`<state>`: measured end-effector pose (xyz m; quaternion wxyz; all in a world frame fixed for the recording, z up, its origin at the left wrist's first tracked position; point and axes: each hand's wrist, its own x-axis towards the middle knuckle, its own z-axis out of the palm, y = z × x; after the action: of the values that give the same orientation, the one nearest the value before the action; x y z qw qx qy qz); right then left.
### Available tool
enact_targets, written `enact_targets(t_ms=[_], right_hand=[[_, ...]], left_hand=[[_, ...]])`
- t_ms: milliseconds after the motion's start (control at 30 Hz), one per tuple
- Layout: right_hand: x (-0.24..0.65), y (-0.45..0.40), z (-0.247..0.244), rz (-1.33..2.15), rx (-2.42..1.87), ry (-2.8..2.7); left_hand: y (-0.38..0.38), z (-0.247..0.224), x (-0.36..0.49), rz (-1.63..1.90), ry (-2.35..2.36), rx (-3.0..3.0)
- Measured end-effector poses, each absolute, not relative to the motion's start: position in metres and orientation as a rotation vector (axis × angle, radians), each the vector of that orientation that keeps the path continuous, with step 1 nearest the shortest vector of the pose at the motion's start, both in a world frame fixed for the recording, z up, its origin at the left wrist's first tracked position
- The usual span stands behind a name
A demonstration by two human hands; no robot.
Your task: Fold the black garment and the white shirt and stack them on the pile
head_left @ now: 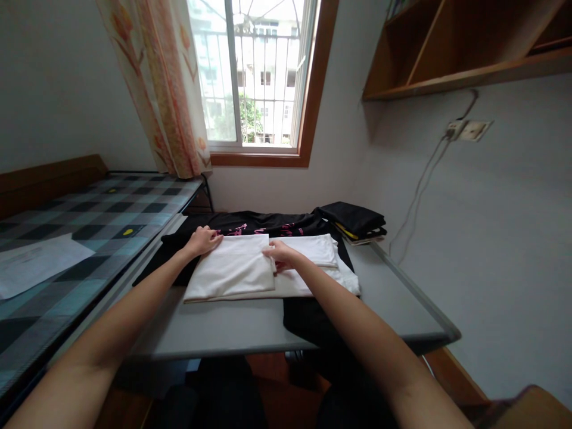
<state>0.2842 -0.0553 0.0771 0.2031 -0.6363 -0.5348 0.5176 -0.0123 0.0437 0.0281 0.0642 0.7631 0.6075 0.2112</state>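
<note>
A folded white garment (236, 268) lies across a black shirt with pink print (179, 241) on the table. My left hand (204, 239) is at the garment's far left corner, its fingers bent and closed over the edge of the cloth. Near the middle, my right hand (283, 255) pinches the edge of the folded-over left panel, thumb on top and fingertips partly hidden under the cloth. To the right of that hand lies another folded part of the white cloth, with a rumpled edge beyond it. I cannot tell exactly which kind of garment it is.
A stack of folded dark clothes (353, 220) sits at the table's back right corner. The grey table (214, 328) stands against a bed with a checked cover (147, 205), where a paper sheet (40, 262) lies. Cords (420, 190) hang from the wall socket at right.
</note>
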Motion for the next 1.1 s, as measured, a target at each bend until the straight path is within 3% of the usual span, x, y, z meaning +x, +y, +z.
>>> enact_targets(t_ms=[300,667,767,900,1033,1100], right_hand=[[0.275,-0.063,0.072,1.422,-1.672,-1.484],[0.269,-0.066,0.061,1.386,-1.695,-1.492],[0.268,-0.074,0.066,1.046,-1.802,-1.767],[0.255,-0.096,0.071,0.130,-1.706,-2.140],[0.227,-0.116,0.058,0.014,-1.105,-2.639],[0.213,-0.121,0.047,-0.072,-1.003,-2.746]], left_hand=[[0.050,0.033,-0.013,0.817,1.680,2.125],[0.045,0.042,-0.024,0.519,1.985,2.094],[0.045,0.038,-0.016,0.456,2.063,2.118],[0.044,0.035,-0.011,0.398,2.115,2.129],[0.042,0.035,-0.010,0.376,2.121,2.132],[0.041,0.035,-0.011,0.375,2.123,2.134]])
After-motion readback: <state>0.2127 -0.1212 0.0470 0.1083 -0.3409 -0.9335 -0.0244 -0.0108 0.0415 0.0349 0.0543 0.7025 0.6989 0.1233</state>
